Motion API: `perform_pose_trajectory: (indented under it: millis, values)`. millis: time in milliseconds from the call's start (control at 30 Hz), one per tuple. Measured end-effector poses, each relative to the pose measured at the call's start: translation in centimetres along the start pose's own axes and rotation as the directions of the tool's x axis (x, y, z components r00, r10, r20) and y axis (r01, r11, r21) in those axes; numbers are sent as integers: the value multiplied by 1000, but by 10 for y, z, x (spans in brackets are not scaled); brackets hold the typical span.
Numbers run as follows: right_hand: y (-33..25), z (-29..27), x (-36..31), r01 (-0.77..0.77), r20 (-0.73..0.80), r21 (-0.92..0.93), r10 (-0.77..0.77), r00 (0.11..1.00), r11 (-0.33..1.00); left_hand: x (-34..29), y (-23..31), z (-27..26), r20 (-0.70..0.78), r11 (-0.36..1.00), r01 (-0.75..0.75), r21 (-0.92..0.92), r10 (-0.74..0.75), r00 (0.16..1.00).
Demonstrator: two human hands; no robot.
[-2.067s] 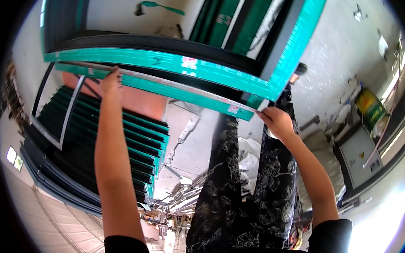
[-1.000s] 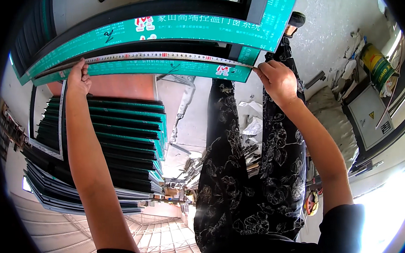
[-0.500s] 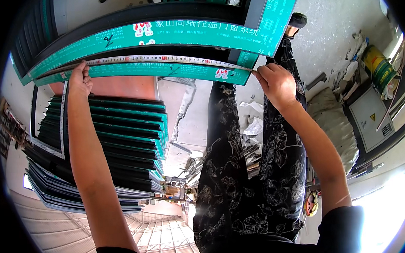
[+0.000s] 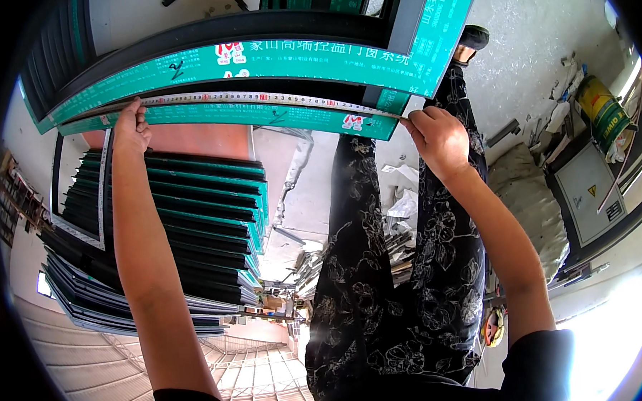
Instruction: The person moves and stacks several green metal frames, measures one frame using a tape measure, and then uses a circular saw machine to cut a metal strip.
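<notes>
Tape position: the measuring tape [image 4: 230, 97] spans the narrow green-filmed bar [image 4: 303, 119], its pale marked face visible between the hands. The bar lies just beside the wider green-filmed frame [image 4: 329, 62], with a dark gap between them; whether the two are joined cannot be told.

Grip, left: the left hand [image 4: 132, 130] pinches the tape between thumb and curled fingers near the bar's left end. Grip, right: the right hand [image 4: 441, 139] presses thumb and forefinger together on the tape's end, just beside the bar's right corner. A tape case is not visible.

Progress: extension and alignment of the tape appear complete, judging by its run along the bar. Release and retraction are not yet done. Whether a reading is already taken cannot be determined. Both green faces carry dark handwritten marks; no marking tool shows in either hand.

Containers: at the right, a yellow and green bucket [image 4: 602, 109] holds pale crumpled material, visible at its mouth. A bulging pale sack [image 4: 529, 202] lies nearby; its contents are hidden. Beside the sack, a grey cabinet panel [image 4: 586, 196] bears a warning triangle; anything behind it is concealed. Below the bar at the left, a stack of green-filmed dark profiles [image 4: 207, 220] stands in rows without a visible container
</notes>
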State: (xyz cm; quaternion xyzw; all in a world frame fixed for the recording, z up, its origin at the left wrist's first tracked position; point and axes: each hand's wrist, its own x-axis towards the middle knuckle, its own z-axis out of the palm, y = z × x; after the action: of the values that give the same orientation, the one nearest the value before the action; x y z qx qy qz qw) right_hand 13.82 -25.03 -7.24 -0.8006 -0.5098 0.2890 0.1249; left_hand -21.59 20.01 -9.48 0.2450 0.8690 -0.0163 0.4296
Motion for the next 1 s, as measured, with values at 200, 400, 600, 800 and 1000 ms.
perform_pose_trajectory:
  millis: [200,400,600,800,1000]
  values:
    - [1,0,0,5,-6,3,-5,1000,1000,1,-1,0,4,1000,-14,-7,14,1000]
    - [-2,0,1,-1,-2,12,1,1000,1000,4,0,-2,0,1000,-3,-5,3,1000]
    - [-1,1,0,-1,2,10,1,1000,1000,-3,-2,4,-11,1000,2,2,-2,1000]
    - [0,3,0,-5,4,21,5,1000,1000,4,-3,3,-29,1000,7,-10,-7,1000]
    - [-1,-7,1,-13,68,42,10,998,999,4,-10,-11,11,996,-43,-84,44,999]
